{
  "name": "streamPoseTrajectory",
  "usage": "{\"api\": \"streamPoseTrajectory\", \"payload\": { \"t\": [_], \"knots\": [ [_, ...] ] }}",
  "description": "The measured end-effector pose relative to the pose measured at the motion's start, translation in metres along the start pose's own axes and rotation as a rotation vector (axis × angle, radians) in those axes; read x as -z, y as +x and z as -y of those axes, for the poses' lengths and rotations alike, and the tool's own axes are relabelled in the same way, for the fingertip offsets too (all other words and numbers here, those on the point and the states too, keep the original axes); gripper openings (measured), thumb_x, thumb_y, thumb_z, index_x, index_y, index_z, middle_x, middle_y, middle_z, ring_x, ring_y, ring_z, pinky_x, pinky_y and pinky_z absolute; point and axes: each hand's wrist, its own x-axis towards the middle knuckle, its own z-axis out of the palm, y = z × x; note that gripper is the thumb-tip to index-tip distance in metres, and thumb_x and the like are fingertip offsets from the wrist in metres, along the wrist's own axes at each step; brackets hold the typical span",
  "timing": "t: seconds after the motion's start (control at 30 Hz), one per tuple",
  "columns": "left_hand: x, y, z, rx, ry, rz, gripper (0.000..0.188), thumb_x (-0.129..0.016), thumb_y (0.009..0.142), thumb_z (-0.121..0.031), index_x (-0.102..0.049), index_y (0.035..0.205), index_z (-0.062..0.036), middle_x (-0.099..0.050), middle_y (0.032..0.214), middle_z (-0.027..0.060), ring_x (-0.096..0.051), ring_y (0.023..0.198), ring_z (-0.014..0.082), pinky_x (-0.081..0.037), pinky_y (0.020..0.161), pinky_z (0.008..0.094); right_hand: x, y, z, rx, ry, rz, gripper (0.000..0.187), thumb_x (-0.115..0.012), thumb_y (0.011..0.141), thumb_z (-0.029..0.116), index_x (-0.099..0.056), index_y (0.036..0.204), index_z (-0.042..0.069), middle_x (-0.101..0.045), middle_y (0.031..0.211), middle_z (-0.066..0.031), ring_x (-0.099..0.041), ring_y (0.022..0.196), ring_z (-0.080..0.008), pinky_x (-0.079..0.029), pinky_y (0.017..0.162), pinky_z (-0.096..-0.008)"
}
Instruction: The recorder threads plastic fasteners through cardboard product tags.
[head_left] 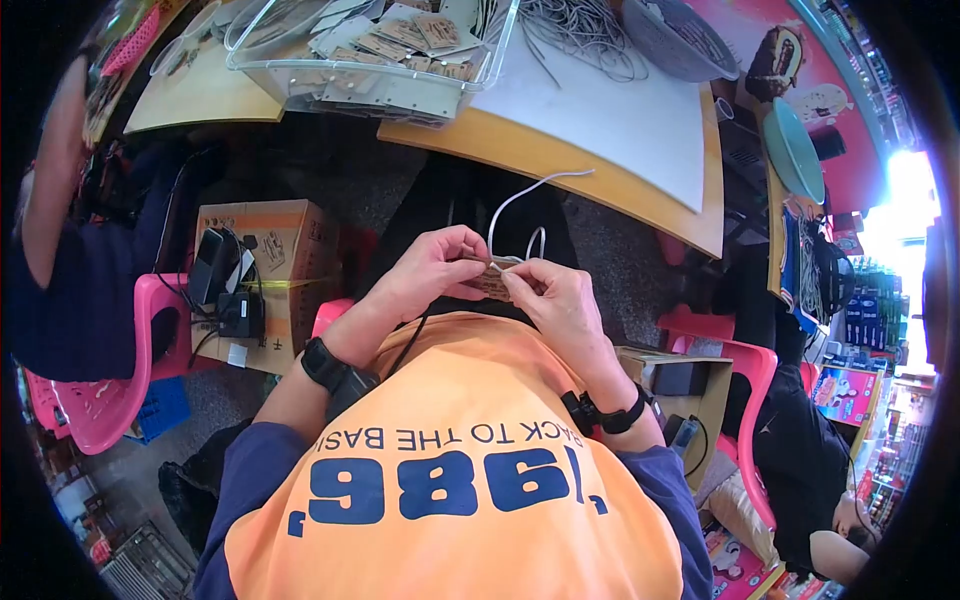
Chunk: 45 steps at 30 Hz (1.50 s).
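A small brown card (492,284) with print on it is held in front of my torso, between both hands. My left hand (432,268) closes on its left end, with thumb and index finger pinched close to a white cord (510,196). On the other side, my right hand (556,292) grips the card between bent fingers and thumb. The cord runs from the fingertips up in a curve, its free end near the table edge; a loop of it stands behind the right fingers. Exactly how the cord passes the card is hidden by the fingers.
Ahead, a table (645,212) bears a clear plastic bin (375,88) of cards, a pile of grey cords (590,35) and a grey basket (682,40). A cardboard box (290,235) with black adapters stands left. Pink chairs (150,350) and other people sit on both sides.
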Motion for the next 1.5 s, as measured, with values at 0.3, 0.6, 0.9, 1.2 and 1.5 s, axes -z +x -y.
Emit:
{"api": "streamPoseTrajectory", "payload": {
  "t": [0.3, 0.6, 0.9, 1.2, 1.5],
  "knots": [
    [-0.008, -0.001, -0.001, -0.054, 0.089, -0.007, 0.01, -0.055, 0.091, -0.007, -0.052, 0.101, -0.0059, -0.059, 0.093, 0.0018, -0.061, 0.091, 0.0111, -0.058, 0.074, 0.0279, -0.003, 0.0, -0.009, 0.056, -0.086, -0.076, 0.015, -0.066, 0.081, 0.014, -0.067, 0.082, -0.001, -0.065, 0.072, -0.0193, -0.066, 0.062, -0.0308, -0.051, 0.056, -0.0353],
    [-0.009, 0.004, 0.009, -0.194, 0.232, -0.067, 0.009, -0.06, 0.086, 0.0, -0.055, 0.093, -0.0014, -0.062, 0.088, 0.0035, -0.064, 0.08, 0.0097, -0.056, 0.073, 0.024, -0.008, -0.002, -0.013, 0.113, -0.167, -0.101, 0.013, -0.065, 0.08, 0.013, -0.064, 0.079, 0.0, -0.064, 0.07, -0.0187, -0.064, 0.062, -0.0333, -0.05, 0.055, -0.038],
    [-0.016, 0.003, 0.001, -0.344, 0.551, -0.257, 0.008, -0.065, 0.083, -0.001, -0.057, 0.086, -0.0006, -0.061, 0.083, 0.0012, -0.06, 0.073, 0.0062, -0.053, 0.064, 0.0227, -0.004, 0.006, -0.001, 0.406, -0.325, -0.261, 0.01, -0.066, 0.081, 0.011, -0.064, 0.086, 0.002, -0.06, 0.083, -0.013, -0.06, 0.075, -0.0304, -0.049, 0.066, -0.0372],
    [-0.013, -0.001, 0.007, -0.78, 0.904, -0.208, 0.019, -0.07, 0.07, 0.003, -0.061, 0.084, -0.004, -0.055, 0.098, 0.0089, -0.061, 0.075, 0.0205, -0.051, 0.063, 0.028, -0.007, 0.008, -0.01, 0.105, -0.092, -0.064, 0.012, -0.064, 0.082, 0.009, -0.065, 0.089, -0.001, -0.06, 0.084, -0.0163, -0.06, 0.078, -0.0328, -0.049, 0.07, -0.0377],
    [-0.004, 0.0, 0.012, -0.914, 1.187, -0.046, 0.014, -0.069, 0.073, -0.001, -0.062, 0.085, -0.0026, -0.055, 0.101, 0.0107, -0.063, 0.073, 0.0257, -0.054, 0.06, 0.0318, -0.011, 0.016, -0.033, -0.063, 0.039, 0.035, 0.016, -0.066, 0.08, 0.012, -0.07, 0.087, -0.001, -0.067, 0.079, -0.0152, -0.066, 0.072, -0.0259, -0.05, 0.067, -0.0333]
  ]
}}
